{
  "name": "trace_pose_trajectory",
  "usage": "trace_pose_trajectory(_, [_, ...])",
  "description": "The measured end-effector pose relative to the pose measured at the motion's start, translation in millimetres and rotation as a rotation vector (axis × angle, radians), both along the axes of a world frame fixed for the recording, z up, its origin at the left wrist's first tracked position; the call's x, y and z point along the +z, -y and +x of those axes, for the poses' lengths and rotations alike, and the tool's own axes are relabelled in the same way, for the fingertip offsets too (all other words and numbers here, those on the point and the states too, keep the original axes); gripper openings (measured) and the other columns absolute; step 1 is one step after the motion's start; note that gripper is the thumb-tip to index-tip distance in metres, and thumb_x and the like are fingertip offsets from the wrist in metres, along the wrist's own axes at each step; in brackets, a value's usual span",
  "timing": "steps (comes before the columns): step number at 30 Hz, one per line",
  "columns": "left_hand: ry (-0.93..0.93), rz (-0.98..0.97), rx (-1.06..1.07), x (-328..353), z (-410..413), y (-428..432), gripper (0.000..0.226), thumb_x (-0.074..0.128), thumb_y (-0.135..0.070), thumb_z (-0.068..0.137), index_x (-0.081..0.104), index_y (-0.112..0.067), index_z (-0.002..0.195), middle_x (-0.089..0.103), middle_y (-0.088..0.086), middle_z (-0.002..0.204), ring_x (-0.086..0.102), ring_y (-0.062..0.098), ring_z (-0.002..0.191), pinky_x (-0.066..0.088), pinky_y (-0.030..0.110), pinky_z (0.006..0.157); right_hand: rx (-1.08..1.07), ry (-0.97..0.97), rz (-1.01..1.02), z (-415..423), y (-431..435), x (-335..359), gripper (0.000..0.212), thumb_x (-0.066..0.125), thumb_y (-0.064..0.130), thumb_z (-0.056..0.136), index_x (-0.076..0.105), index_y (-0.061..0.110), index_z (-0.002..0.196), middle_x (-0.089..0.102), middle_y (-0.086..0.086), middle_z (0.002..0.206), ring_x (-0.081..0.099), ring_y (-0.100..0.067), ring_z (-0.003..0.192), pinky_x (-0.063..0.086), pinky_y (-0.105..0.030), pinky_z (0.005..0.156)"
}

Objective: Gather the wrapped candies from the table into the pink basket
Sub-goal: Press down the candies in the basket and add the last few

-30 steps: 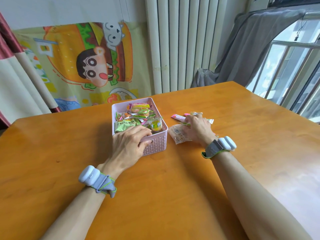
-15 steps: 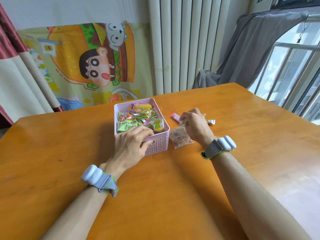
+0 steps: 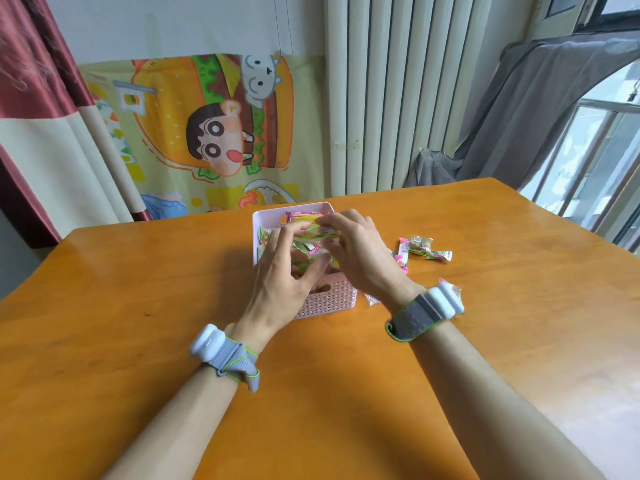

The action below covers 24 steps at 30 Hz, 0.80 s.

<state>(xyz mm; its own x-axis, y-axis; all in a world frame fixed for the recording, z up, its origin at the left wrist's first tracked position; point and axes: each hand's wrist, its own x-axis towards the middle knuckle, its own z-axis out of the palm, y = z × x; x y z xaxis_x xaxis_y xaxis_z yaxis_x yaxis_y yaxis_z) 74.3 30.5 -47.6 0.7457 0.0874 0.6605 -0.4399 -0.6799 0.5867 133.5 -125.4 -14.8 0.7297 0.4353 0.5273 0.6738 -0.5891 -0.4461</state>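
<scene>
1. Left hand [image 3: 284,282] over pink basket [image 3: 325,299], fingers spread, apparently empty.
2. Right hand [image 3: 360,254] pinches a green-wrapped candy [image 3: 311,233] above the basket.
3. Loose candies [image 3: 420,249] lie right on table [image 3: 138,306]; light, crinkly, slippery, so pinch the wrapper ends.

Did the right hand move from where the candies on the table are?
Yes. The right hand went left, away from the loose candies on the table, and is now over the pink basket, beside the left hand.
</scene>
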Motion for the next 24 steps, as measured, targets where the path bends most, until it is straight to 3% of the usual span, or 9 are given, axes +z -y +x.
trace_pose_trajectory(3, [0.110,0.040,0.039,2.0,-0.6,-3.3,0.035,0.072,-0.017,0.089,0.061,-0.023,0.122,0.060,-0.007,0.115,0.062,0.009,0.105,0.053,0.036,0.089,0.131,-0.024,-0.003,-4.8,-14.5,-4.3,0.055,0.064,0.003,0.086,0.054,0.018,0.137,0.054,-0.007,0.130,0.054,-0.027,0.116,0.046,-0.035,0.097])
trace_pose_trajectory(6, [0.123,0.016,0.094,5.2,-0.4,-8.0,0.022,0.073,-0.015,0.089,0.069,-0.015,0.110,0.066,-0.003,0.106,0.065,0.011,0.099,0.056,0.039,0.083,0.116,-0.101,0.080,-5.9,-18.0,-9.1,0.063,0.075,0.015,0.083,0.043,0.022,0.137,0.044,-0.005,0.129,0.057,-0.024,0.107,0.053,-0.040,0.088])
trace_pose_trajectory(9, [0.113,0.005,0.166,9.3,-0.5,-17.0,0.022,0.076,-0.014,0.086,0.069,-0.014,0.107,0.065,-0.001,0.106,0.066,0.016,0.098,0.057,0.040,0.080,-0.010,-0.091,0.250,-3.3,-18.6,-9.8,0.049,0.078,0.022,0.082,0.042,0.023,0.116,0.042,-0.002,0.111,0.056,-0.021,0.087,0.051,-0.037,0.072])
trace_pose_trajectory(12, [0.085,0.109,0.276,10.5,-1.8,-26.1,0.027,0.075,-0.003,0.080,0.068,-0.014,0.104,0.062,0.000,0.109,0.064,0.019,0.100,0.054,0.036,0.084,-0.080,-0.056,0.304,-0.7,-17.1,-11.9,0.032,0.073,0.028,0.087,0.045,0.023,0.102,0.042,0.002,0.103,0.049,-0.010,0.079,0.044,-0.030,0.066])
trace_pose_trajectory(15, [-0.087,0.092,0.282,9.5,-2.0,-29.1,0.023,0.072,-0.005,0.082,0.070,-0.013,0.103,0.058,0.003,0.114,0.062,0.021,0.107,0.051,0.034,0.094,-0.071,-0.068,0.197,0.5,-16.9,-20.1,0.019,0.068,0.030,0.092,0.056,0.017,0.099,0.045,-0.001,0.105,0.053,-0.018,0.083,0.051,-0.035,0.073])
trace_pose_trajectory(17, [-0.161,0.101,0.245,9.6,-1.5,-30.9,0.020,0.073,-0.016,0.085,0.073,-0.014,0.105,0.060,0.002,0.116,0.061,0.019,0.111,0.046,0.028,0.099,-0.074,-0.024,0.053,3.0,-16.1,-22.9,0.015,0.064,0.030,0.095,0.063,0.016,0.102,0.052,-0.002,0.107,0.052,-0.022,0.098,0.045,-0.032,0.081])
trace_pose_trajectory(20, [-0.180,0.145,0.180,10.8,-1.8,-31.0,0.018,0.074,-0.026,0.087,0.077,-0.013,0.100,0.066,0.001,0.109,0.063,0.016,0.107,0.046,0.029,0.097,-0.108,0.067,-0.115,4.7,-12.7,-20.6,0.020,0.054,0.029,0.099,0.069,0.018,0.106,0.061,-0.003,0.109,0.048,-0.027,0.117,0.041,-0.037,0.090])
trace_pose_trajectory(24, [-0.190,0.165,0.138,11.5,-3.0,-28.2,0.016,0.075,-0.030,0.087,0.080,-0.016,0.081,0.062,0.002,0.087,0.064,0.020,0.099,0.045,0.026,0.085,-0.117,0.071,-0.279,3.6,-8.3,-20.9,0.031,0.042,0.034,0.102,0.069,0.024,0.112,0.063,0.003,0.121,0.043,-0.028,0.127,0.037,-0.046,0.092])
